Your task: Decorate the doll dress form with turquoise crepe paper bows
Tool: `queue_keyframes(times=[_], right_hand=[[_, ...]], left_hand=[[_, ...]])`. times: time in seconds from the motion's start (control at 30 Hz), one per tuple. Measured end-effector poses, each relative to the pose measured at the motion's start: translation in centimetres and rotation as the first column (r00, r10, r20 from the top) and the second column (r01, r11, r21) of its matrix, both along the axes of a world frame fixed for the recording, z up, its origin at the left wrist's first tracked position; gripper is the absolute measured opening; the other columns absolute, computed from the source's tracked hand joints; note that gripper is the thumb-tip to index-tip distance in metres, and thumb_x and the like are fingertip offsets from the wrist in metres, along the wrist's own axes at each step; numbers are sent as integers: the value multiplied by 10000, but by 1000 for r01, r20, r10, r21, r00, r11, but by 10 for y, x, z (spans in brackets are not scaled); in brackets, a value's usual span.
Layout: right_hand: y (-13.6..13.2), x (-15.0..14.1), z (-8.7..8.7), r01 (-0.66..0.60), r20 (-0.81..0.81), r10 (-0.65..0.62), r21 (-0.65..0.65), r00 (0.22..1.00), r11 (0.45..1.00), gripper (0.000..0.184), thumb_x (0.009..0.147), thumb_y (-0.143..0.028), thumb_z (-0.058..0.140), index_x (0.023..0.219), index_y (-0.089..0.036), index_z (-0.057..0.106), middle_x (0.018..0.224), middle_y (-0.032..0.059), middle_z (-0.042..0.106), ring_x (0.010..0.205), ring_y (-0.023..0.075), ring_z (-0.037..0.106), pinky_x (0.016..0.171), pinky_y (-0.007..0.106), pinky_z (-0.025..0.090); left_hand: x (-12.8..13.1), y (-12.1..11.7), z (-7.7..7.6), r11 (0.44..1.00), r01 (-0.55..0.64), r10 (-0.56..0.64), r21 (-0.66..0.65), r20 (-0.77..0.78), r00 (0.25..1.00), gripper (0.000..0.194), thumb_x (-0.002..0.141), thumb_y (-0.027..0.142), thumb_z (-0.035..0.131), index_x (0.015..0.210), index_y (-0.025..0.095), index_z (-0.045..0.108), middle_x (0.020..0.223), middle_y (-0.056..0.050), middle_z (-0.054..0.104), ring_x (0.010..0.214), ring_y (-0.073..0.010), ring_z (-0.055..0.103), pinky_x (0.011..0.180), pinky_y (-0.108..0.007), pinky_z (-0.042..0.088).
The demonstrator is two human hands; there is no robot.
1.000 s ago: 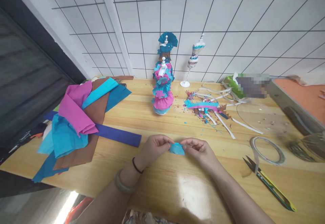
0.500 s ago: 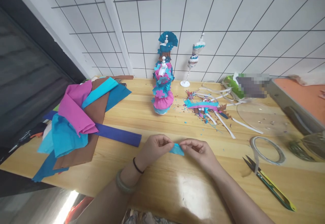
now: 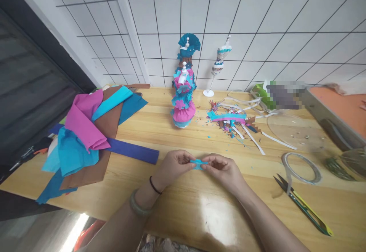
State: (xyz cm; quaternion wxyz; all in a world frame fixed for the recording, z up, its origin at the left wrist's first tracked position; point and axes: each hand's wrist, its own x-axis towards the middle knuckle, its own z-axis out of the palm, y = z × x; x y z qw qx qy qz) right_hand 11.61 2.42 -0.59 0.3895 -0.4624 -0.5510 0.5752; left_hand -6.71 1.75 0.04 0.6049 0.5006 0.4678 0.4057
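Both my hands meet over the near middle of the wooden table (image 3: pixel 171 137). My left hand (image 3: pixel 173 167) and my right hand (image 3: pixel 225 172) each pinch one end of a small blue crepe paper piece (image 3: pixel 198 163), now folded into a narrow strip between the fingertips. A black band and a green bangle sit on my left wrist. Farther back stands a small doll form dressed in pink and blue paper ruffles (image 3: pixel 183 101).
A heap of pink, blue and brown crepe paper (image 3: pixel 88 130) lies at the left, with a purple strip (image 3: pixel 133 151) beside it. Paper scraps (image 3: pixel 234 122) are scattered centre-right. Scissors (image 3: pixel 303 204) and a tape ring (image 3: pixel 301 168) lie at the right. Two more doll forms stand by the tiled wall.
The blue paper piece has been folded from a wider flap into a thin strip, and my fingertips have drawn closer together.
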Motion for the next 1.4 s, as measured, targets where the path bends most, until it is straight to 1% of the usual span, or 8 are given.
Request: queue_keyframes(times=[0.27, 0.37, 0.53, 0.67, 0.93, 1.1, 1.23, 1.4], right_hand=[[1, 1, -2, 23, 57, -25, 37, 998, 999, 201, 649, -327, 694, 778, -173, 679, 711, 43, 659, 638, 146, 575, 601, 278, 459], [1, 1, -1, 11, 88, -16, 52, 996, 999, 203, 665, -334, 680, 784, -170, 679, 731, 55, 663, 651, 153, 583, 605, 281, 463], [1, 1, 4, -45, 165, 24, 129, 986, 991, 187, 713, -329, 634, 799, -170, 684, 789, 75, 664, 702, 168, 595, 620, 281, 467], [2, 1, 6, -72, 184, 43, 154, 982, 985, 180, 734, -327, 615, 803, -175, 682, 796, 70, 664, 717, 165, 597, 637, 274, 466], [0, 2, 9, -111, 166, 95, 89, 981, 990, 228, 761, -377, 580, 777, -160, 648, 691, 29, 625, 625, 126, 546, 573, 238, 428], [-2, 2, 13, -164, 193, 140, 113, 971, 980, 226, 782, -372, 558, 777, -158, 631, 717, 35, 610, 665, 130, 535, 613, 243, 426], [-3, 2, 14, -178, 204, 150, 128, 967, 976, 219, 781, -364, 563, 786, -156, 632, 706, 34, 596, 659, 129, 526, 606, 241, 423], [-2, 1, 11, -176, 197, 144, 155, 970, 972, 214, 770, -352, 584, 870, -170, 637, 731, 34, 596, 660, 131, 523, 608, 244, 428]], left_hand=[[-1, 1, -2, 999, -36, 36, 7, -12, 999, 178, 628, 238, 696, 747, 124, 629, 704, -24, 656, 646, -114, 589, 626, -227, 464], [-1, 0, -2, 999, -43, 44, 23, -61, 997, 164, 634, 224, 688, 754, 125, 636, 721, -31, 661, 666, -122, 598, 638, -229, 470], [-1, 0, 0, 996, -54, 67, 68, -195, 978, 141, 643, 216, 674, 750, 129, 647, 731, -41, 664, 679, -132, 605, 636, -232, 477], [-1, 0, -1, 995, -50, 70, 90, -226, 972, 144, 656, 237, 666, 751, 130, 649, 740, -50, 667, 691, -142, 609, 642, -241, 482], [-4, 0, 1, 995, 3, 21, 103, -230, 973, 158, 689, 271, 643, 754, 128, 627, 720, -38, 643, 662, -119, 581, 611, -217, 457], [-3, -2, 9, 992, 71, -44, 103, -246, 968, 251, 685, 284, 648, 885, 134, 634, 752, -27, 641, 664, -109, 566, 602, -204, 440], [-2, -4, 13, 988, 107, -65, 112, -322, 944, 195, 705, 310, 625, 790, 141, 675, 695, -16, 636, 606, -94, 533, 542, -189, 399], [0, -4, 14, 987, 71, -18, 142, -347, 938, 200, 690, 323, 636, 758, 143, 690, 654, -13, 630, 578, -95, 512, 511, -188, 370]])
